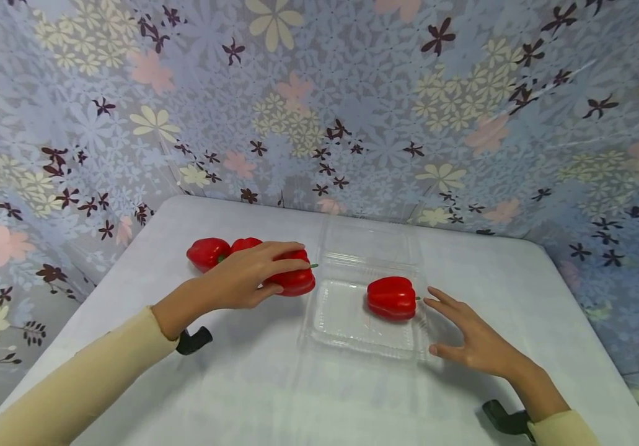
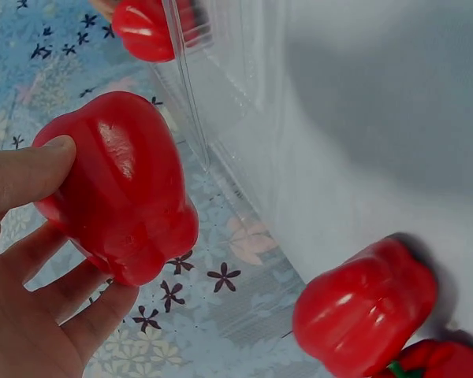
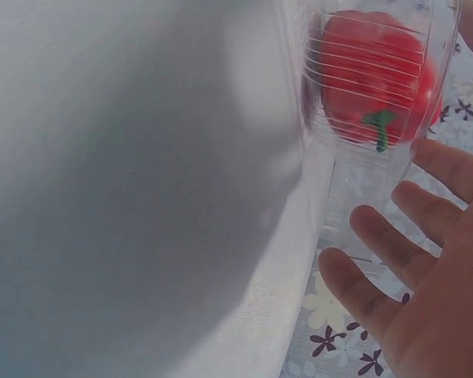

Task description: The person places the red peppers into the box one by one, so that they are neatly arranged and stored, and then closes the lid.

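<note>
My left hand (image 1: 252,272) grips a red bell pepper (image 1: 295,282) just left of a clear plastic clamshell container (image 1: 336,331). In the left wrist view, thumb and fingers wrap this pepper (image 2: 118,181), held apart from the table. Another red bell pepper (image 1: 390,298) lies in the container's near half, its green stem toward my right hand (image 1: 467,337). That hand is beside the container's right wall, fingers spread and holding nothing. The right wrist view shows the pepper (image 3: 370,79) through the ribbed clear wall, near the fingertips.
Two more red bell peppers, one at the far left (image 1: 207,254) and one partly hidden behind the left hand (image 1: 245,243), lie on the white table (image 1: 241,384). The container's clear lid (image 1: 369,241) lies opened toward the back. A flower-patterned cloth (image 1: 319,111) stands behind the table.
</note>
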`<state>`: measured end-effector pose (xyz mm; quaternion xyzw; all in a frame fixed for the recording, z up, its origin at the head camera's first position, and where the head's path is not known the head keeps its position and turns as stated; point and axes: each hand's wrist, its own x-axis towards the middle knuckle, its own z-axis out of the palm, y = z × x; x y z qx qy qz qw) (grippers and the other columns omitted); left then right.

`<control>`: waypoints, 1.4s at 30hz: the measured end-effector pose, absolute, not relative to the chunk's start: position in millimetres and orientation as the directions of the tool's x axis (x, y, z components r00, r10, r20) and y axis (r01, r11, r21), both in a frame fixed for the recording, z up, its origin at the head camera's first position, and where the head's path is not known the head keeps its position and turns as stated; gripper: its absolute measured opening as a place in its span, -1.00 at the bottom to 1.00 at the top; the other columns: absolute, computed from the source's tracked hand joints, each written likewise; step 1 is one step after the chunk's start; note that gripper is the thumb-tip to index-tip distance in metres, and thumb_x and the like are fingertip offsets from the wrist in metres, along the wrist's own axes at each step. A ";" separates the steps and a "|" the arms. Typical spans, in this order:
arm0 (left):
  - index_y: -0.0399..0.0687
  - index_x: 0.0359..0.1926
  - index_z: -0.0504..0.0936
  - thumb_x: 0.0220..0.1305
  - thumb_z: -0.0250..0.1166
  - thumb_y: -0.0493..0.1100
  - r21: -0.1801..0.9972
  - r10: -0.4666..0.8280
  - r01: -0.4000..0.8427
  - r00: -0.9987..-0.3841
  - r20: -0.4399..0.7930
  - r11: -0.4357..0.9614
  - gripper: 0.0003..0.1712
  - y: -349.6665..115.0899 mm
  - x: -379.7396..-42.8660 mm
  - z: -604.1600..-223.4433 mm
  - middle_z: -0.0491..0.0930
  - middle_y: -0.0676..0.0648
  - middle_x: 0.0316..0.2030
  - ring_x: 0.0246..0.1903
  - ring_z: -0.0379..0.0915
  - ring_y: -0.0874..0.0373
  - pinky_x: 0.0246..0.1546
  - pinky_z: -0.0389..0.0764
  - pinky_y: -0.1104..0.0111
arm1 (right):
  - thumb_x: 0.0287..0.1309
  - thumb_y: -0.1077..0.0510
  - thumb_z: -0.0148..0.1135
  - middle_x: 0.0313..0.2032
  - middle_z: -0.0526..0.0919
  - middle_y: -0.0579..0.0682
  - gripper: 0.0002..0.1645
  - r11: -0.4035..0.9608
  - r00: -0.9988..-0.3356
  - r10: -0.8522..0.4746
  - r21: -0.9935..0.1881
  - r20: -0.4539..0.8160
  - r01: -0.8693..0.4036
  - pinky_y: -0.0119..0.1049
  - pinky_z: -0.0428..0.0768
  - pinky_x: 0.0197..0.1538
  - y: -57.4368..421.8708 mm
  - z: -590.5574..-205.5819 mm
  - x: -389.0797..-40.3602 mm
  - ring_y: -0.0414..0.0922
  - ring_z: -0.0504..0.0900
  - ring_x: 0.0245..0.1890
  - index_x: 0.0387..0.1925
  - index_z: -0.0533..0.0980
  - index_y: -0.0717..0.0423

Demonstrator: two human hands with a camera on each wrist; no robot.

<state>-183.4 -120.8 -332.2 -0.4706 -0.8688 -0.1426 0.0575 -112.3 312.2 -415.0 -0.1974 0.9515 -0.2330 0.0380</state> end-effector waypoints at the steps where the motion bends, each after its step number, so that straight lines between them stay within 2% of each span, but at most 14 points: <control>1: 0.17 0.34 0.45 0.14 0.45 -0.19 0.190 0.803 0.833 -0.552 0.224 0.519 -0.27 -119.8 -184.9 -330.9 0.39 -0.09 0.39 0.36 0.34 -0.05 0.08 0.68 0.08 | -0.02 -0.02 0.46 0.49 0.18 0.21 -0.03 0.809 -0.917 -0.398 -0.461 0.027 -0.365 0.56 0.30 0.18 312.4 -415.0 -112.5 0.32 0.22 0.41 0.41 0.29 0.11; 11: 0.26 0.33 0.44 0.25 0.35 -0.17 0.148 0.827 0.840 -0.542 0.150 0.523 -0.37 -104.1 -195.5 -322.1 0.36 -0.05 0.40 0.36 0.32 -0.05 0.03 0.70 0.10 | 0.00 0.00 0.46 0.49 0.18 0.23 -0.05 0.792 -0.907 -0.419 -0.470 0.046 -0.389 0.56 0.28 0.18 310.7 -415.1 -114.6 0.33 0.21 0.40 0.42 0.29 0.10; 22: 0.27 0.34 0.44 0.20 0.40 -0.17 0.190 0.830 0.828 -0.550 0.093 0.528 -0.31 -83.0 -198.1 -327.7 0.34 -0.02 0.41 0.39 0.27 -0.01 0.06 0.69 0.15 | -0.01 0.03 0.45 0.49 0.18 0.22 -0.05 0.783 -0.905 -0.423 -0.481 0.053 -0.394 0.57 0.27 0.18 310.1 -416.3 -115.2 0.32 0.21 0.40 0.41 0.29 0.10; 36: 0.23 0.34 0.44 0.23 0.37 -0.17 0.189 0.863 0.859 -0.497 0.091 0.475 -0.34 -59.6 -204.0 -342.7 0.35 -0.03 0.41 0.36 0.32 0.00 0.07 0.68 0.22 | 0.02 0.00 0.45 0.49 0.18 0.24 -0.06 0.789 -0.906 -0.421 -0.476 0.046 -0.390 0.56 0.29 0.17 310.8 -414.7 -114.1 0.32 0.22 0.39 0.41 0.30 0.13; 42: 0.23 0.35 0.44 0.23 0.37 -0.17 0.218 0.860 0.851 -0.504 0.085 0.478 -0.34 -50.4 -203.1 -346.5 0.34 -0.04 0.42 0.37 0.31 -0.01 0.09 0.67 0.22 | -0.01 0.00 0.45 0.48 0.19 0.24 -0.06 0.790 -0.907 -0.419 -0.472 0.051 -0.391 0.56 0.29 0.17 310.7 -414.4 -114.3 0.33 0.23 0.39 0.41 0.31 0.11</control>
